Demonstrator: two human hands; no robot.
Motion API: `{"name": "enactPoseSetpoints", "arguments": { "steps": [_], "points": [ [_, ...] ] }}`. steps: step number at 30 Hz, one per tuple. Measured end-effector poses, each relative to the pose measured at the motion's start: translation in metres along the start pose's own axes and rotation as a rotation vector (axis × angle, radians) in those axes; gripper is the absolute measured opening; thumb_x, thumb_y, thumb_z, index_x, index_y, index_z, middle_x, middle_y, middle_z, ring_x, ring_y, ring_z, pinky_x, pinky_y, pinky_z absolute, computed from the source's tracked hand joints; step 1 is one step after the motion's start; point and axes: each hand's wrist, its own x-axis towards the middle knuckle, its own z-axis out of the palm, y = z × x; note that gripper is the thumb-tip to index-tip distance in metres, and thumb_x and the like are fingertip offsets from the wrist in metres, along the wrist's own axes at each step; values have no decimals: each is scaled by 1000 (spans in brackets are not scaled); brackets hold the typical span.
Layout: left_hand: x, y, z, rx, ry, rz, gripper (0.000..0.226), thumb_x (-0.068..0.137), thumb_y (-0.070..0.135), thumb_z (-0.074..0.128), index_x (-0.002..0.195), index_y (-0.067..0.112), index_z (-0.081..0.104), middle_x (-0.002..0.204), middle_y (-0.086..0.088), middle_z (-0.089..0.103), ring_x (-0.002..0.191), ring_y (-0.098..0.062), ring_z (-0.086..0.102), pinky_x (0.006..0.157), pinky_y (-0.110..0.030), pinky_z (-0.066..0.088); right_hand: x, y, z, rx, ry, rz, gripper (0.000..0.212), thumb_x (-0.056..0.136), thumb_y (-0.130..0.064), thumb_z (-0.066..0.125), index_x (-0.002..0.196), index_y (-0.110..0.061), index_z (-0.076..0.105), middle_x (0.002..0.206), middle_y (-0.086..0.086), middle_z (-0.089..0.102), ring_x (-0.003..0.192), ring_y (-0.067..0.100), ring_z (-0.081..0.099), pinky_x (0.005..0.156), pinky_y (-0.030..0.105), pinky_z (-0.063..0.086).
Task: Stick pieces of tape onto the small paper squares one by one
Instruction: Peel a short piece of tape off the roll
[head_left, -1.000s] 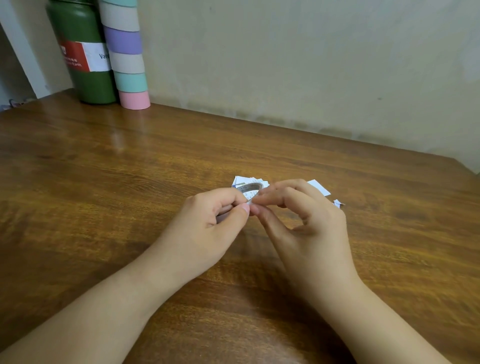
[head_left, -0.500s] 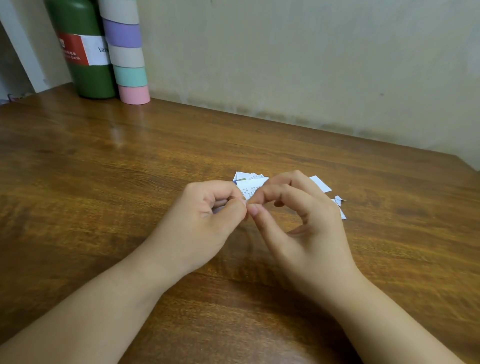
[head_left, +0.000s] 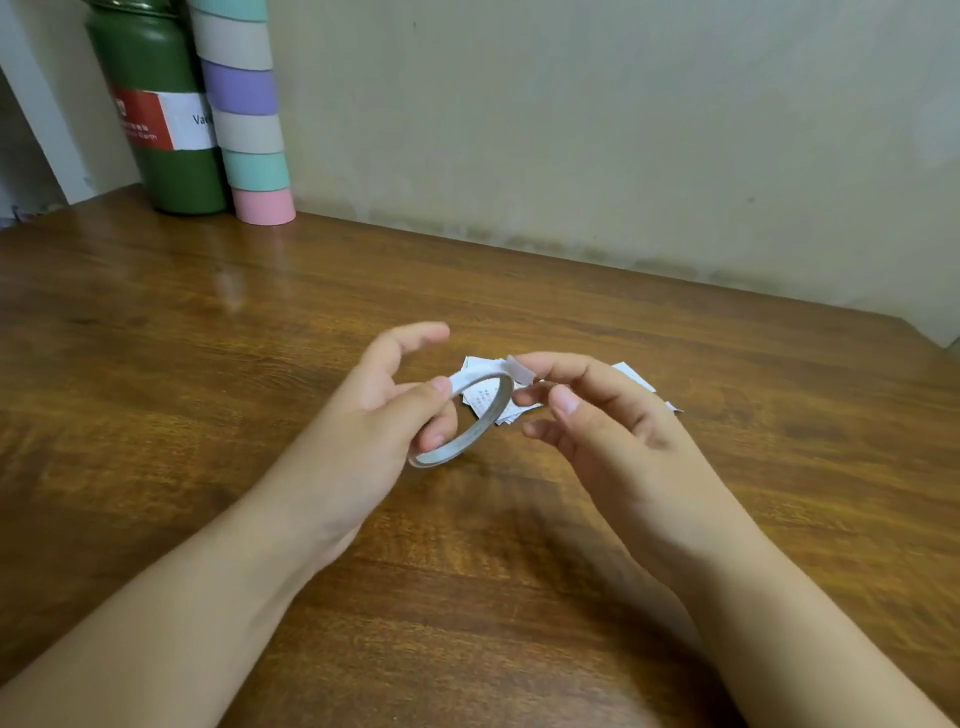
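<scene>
My left hand (head_left: 374, 415) grips a thin white tape roll (head_left: 480, 423) between thumb and fingers, a finger through its ring, index finger raised. My right hand (head_left: 597, 421) pinches a short piece of tape (head_left: 519, 370) between thumb and index finger, just right of the roll's top edge. Whether the piece is still joined to the roll I cannot tell. Behind both hands, several small white paper squares (head_left: 488, 397) lie in a loose pile on the wooden table (head_left: 208, 338), partly hidden by the fingers. One square (head_left: 634, 375) sticks out past my right hand.
A dark green bottle (head_left: 156, 119) with a red and white label stands at the back left against the wall. Beside it rises a tall stack of pastel tape rolls (head_left: 249, 114), pink at the bottom. The table's right back corner lies near the frame's right edge.
The hands were pressed together fingertip to fingertip over the roll. Now they have drawn apart, the roll shows in full, and a piece of tape is lifted in my right hand.
</scene>
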Motion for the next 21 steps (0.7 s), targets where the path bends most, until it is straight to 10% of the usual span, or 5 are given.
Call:
{"name": "enactPoseSetpoints", "arguments": {
  "steps": [13,21],
  "points": [
    [3,-1,-5,-567,-418,-51,43,67,5,60,110,7,69,72,3,53,64,-4,50,63,-17,47,2,3,7,-31,-94,6,54,71,-25,51,118,-49,61,97,-8,44,90,9,43,99,32,36],
    [2,-1,-10,-347,-282,-78,57,61,30,58,111,5,53,67,13,59,62,-4,55,68,-27,38,1,-3,7,-430,-36,-131,60,86,-8,41,128,-50,51,95,-8,40,97,7,41,93,9,29]
  ]
}}
